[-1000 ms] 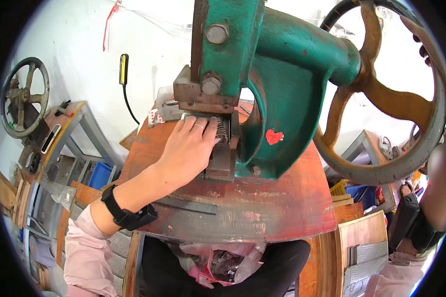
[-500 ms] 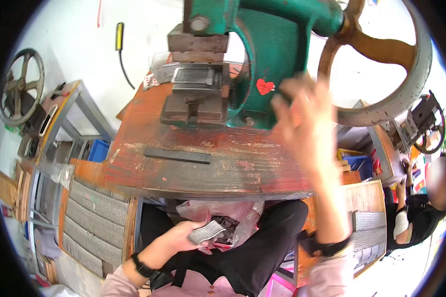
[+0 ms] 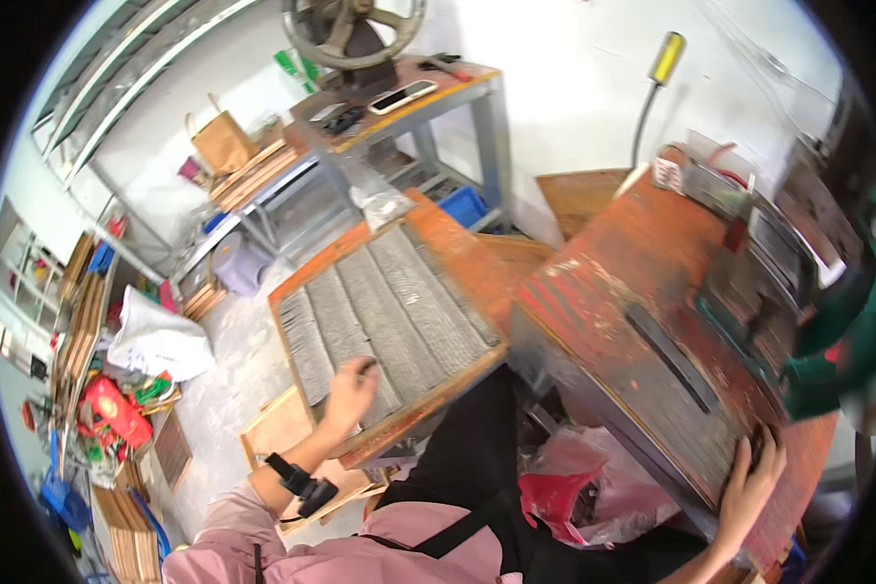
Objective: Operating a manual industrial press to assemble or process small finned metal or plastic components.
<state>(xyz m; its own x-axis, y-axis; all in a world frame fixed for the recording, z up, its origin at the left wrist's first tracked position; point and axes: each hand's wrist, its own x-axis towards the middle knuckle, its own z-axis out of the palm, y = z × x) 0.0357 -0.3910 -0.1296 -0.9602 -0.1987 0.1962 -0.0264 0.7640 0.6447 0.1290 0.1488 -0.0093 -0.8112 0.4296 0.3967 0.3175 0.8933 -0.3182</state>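
My left hand (image 3: 350,394) is at the near left edge of a wooden tray (image 3: 368,452) packed with rows of thin grey ridged strips (image 3: 414,302). Its fingers are curled in, and a small dark bit shows at the fingertips, too unclear to name. On the worn red-brown workbench, my right hand (image 3: 754,479) rests near the front edge, fingers stretched and slightly apart. Just behind it stands the green press (image 3: 837,365), partly cut off and blurred. A dark flat bar (image 3: 670,357) lies on the bench to the left of the press.
Between my legs hangs a clear and red plastic bag (image 3: 579,487). A side table (image 3: 414,107) with a handwheel and a phone (image 3: 402,96) stands behind the tray. A white sack (image 3: 161,336) and red bundle (image 3: 117,414) lie on the floor at left.
My view has swung left toward the tray. My left hand has moved from my lap, where it held ridged strips, to the tray. My right hand has come down from the press to the bench edge.
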